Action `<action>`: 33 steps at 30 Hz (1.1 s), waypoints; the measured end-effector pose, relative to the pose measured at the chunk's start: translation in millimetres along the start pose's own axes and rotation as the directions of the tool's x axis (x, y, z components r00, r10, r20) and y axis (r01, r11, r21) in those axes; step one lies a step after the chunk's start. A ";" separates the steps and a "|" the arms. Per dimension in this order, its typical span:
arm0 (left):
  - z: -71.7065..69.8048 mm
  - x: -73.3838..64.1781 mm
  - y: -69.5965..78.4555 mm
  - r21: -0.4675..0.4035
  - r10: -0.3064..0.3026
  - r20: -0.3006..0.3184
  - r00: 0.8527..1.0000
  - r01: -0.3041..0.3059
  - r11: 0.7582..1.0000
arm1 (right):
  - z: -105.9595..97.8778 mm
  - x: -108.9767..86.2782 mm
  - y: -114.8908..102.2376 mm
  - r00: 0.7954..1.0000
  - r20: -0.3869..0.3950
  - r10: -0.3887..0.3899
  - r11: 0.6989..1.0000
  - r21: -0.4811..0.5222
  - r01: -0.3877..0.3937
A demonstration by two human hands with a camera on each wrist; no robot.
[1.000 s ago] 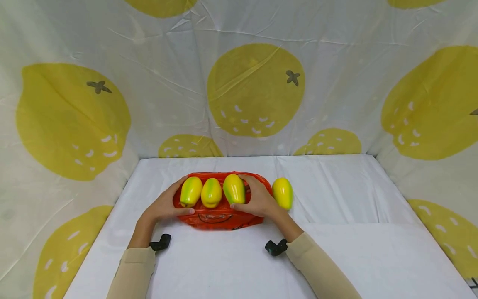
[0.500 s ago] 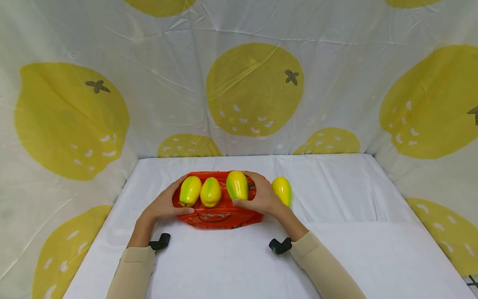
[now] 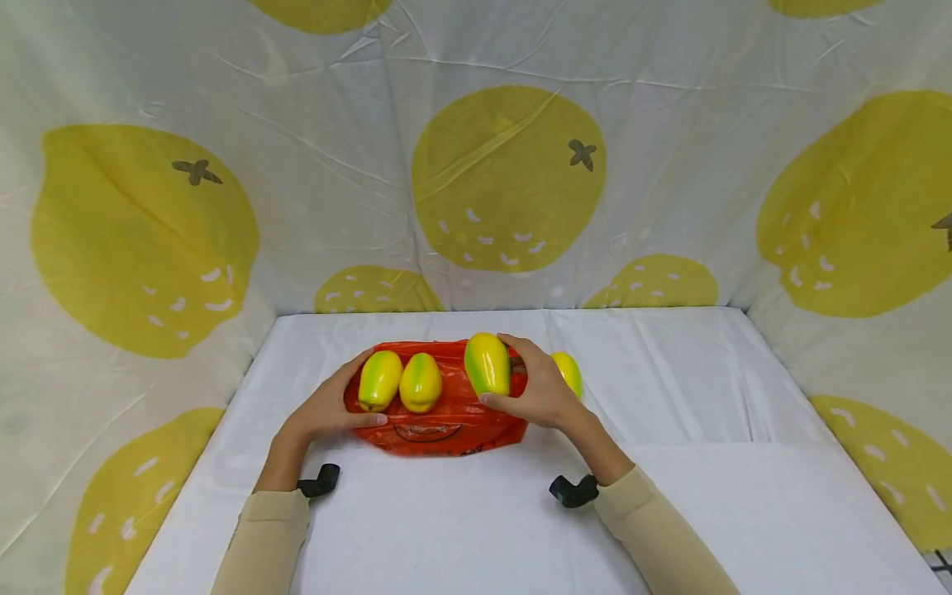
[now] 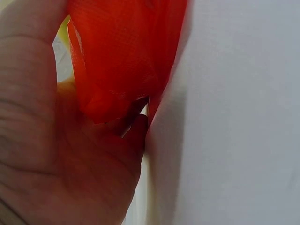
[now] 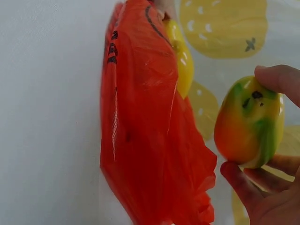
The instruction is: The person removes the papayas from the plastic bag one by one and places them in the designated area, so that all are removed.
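Observation:
A red plastic bag (image 3: 461, 413) lies on the table with its mouth spread. Two yellow-green mangoes, one at the left (image 3: 381, 380) and one beside it (image 3: 421, 383), rest on it. My left hand (image 3: 330, 405) grips the bag's left end, thumb along the front and fingers behind; in the left wrist view red plastic (image 4: 117, 56) runs into that hand. Above the bag's right part, my right hand (image 3: 539, 392) holds a third mango (image 3: 487, 364) between thumb and fingers. The right wrist view shows this mango (image 5: 248, 124) held apart from the bag (image 5: 140, 108).
Another mango (image 3: 568, 373) lies on the white-covered table (image 3: 669, 479) to the right of the bag, partly hidden behind my right hand. A lemon-printed cloth (image 3: 669, 182) hangs along the back and sides.
My right hand has lifted its mango and moved it right, away from the two others. It now covers part of the mango outside the bag. My left hand has stayed put.

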State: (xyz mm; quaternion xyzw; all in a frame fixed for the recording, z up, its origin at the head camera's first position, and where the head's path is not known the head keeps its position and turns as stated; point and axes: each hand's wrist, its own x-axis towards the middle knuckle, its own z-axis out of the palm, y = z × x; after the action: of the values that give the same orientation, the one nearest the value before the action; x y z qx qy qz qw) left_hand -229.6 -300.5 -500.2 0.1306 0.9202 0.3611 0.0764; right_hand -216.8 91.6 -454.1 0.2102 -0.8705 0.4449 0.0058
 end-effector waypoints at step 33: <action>0.5 -1.1 0.0 -0.006 -0.006 0.001 1.000 0.006 1.000 | -47.4 -24.9 19.8 0.994 -0.082 0.066 0.998 -0.003 -0.066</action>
State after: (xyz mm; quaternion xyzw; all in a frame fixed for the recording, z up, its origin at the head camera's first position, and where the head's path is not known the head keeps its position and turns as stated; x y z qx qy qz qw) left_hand -228.4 -300.5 -500.5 0.1279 0.9194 0.3635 0.0785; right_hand -209.8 147.6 -445.7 0.1629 -0.8772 0.4508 0.0272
